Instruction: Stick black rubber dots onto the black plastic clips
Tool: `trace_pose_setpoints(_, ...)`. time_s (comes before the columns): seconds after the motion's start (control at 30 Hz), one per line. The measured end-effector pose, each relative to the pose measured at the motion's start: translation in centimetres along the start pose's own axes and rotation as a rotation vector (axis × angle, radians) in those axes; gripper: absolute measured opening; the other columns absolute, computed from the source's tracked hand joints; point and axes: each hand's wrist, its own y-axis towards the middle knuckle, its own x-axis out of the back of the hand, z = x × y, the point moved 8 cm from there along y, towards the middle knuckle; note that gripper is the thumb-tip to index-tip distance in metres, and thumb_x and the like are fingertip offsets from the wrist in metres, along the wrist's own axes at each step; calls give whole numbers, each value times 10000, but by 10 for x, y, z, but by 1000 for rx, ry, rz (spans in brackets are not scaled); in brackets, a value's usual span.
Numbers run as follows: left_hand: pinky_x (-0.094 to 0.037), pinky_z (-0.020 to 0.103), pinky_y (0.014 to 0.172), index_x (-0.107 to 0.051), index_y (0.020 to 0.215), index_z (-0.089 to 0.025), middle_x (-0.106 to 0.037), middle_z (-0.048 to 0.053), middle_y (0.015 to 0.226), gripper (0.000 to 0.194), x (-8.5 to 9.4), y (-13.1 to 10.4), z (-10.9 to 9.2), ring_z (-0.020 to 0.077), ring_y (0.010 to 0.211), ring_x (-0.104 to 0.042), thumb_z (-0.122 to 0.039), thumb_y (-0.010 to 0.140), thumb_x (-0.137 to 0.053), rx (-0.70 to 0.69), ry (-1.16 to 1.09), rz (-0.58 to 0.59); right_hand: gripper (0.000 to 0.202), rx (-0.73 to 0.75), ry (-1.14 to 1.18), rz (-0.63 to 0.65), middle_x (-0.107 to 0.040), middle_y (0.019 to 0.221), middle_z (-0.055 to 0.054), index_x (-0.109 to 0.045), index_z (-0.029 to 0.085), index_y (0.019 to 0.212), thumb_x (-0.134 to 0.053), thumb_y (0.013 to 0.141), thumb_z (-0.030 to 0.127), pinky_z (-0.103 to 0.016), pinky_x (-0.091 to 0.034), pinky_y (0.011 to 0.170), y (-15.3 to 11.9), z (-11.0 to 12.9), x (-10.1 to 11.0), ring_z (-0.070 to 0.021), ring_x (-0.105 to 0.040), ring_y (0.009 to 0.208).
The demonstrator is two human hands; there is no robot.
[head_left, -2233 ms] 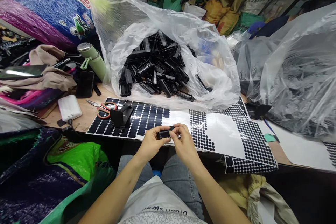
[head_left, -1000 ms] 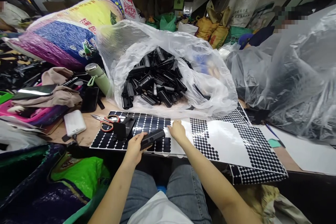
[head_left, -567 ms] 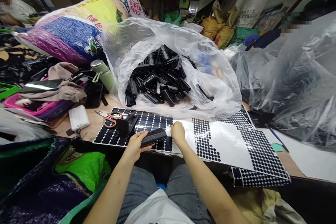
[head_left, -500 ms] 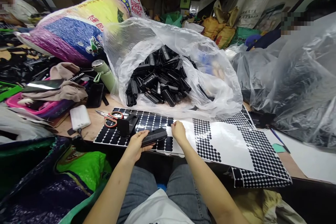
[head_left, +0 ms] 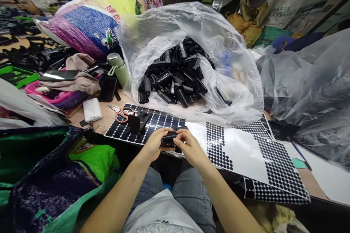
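My left hand (head_left: 155, 145) is closed round a long black plastic part (head_left: 168, 137), held just above the front edge of the sticker sheet. At that part's right end, my right hand (head_left: 189, 146) has its fingers bent and pressed against it. Whether a small sticker sits under those fingertips is hidden. Below and behind both hands lies a sheet of black stickers (head_left: 157, 120), with bare white backing at its right. A black stand (head_left: 137, 123) and orange-handled scissors (head_left: 123, 113) rest on the sheet's left end.
A clear plastic bag (head_left: 235, 91) full of black parts (head_left: 177, 76) lies open behind the sheets. Sheets of round black dots (head_left: 276, 156) spread to the right. At the left are a power bank (head_left: 92, 110), phone (head_left: 107, 89), green bottle (head_left: 119, 69) and pink basket (head_left: 51, 97).
My right hand has left the sticker sheet and come to the black part's right end. The left hand has moved slightly right with the part. The camera view has shifted.
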Motion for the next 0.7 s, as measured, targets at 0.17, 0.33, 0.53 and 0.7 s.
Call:
trace_pose_setpoints(0.17,-546,314,481,-614,888,-165,-587,49,805,173,-6,-2,3,182,672,-618,-233,774,-502,-7,24,44,133,-24,-34,-23,-468,1025,-59,-515,183,662,-509,757,275,-317,-396,767,-5,-4,5,-177,-493,912)
trace_pose_setpoints(0.33,-543,301,463,-607,876,-158,-575,42,779,162,-11,-5,5,167,641,-604,-218,779,-492,13,38,30,133,-11,-48,-42,-468,1022,-58,-527,185,679,-510,765,284,-319,-409,748,-8,-9,6,-163,-499,849)
trace_pose_setpoints(0.53,-546,288,460,-609,875,-156,-576,52,806,163,-13,-6,7,164,674,-599,-209,785,-484,7,54,31,127,23,-93,-89,-479,991,-54,-523,190,675,-505,772,269,-323,-415,730,-12,-10,7,-150,-492,775)
trace_pose_setpoints(0.7,-556,305,480,-614,881,-157,-573,55,820,173,-16,-7,8,168,704,-592,-221,791,-481,-9,54,53,128,23,-130,-120,-482,1000,-56,-512,194,682,-487,789,261,-317,-422,711,-15,-10,10,-152,-507,775)
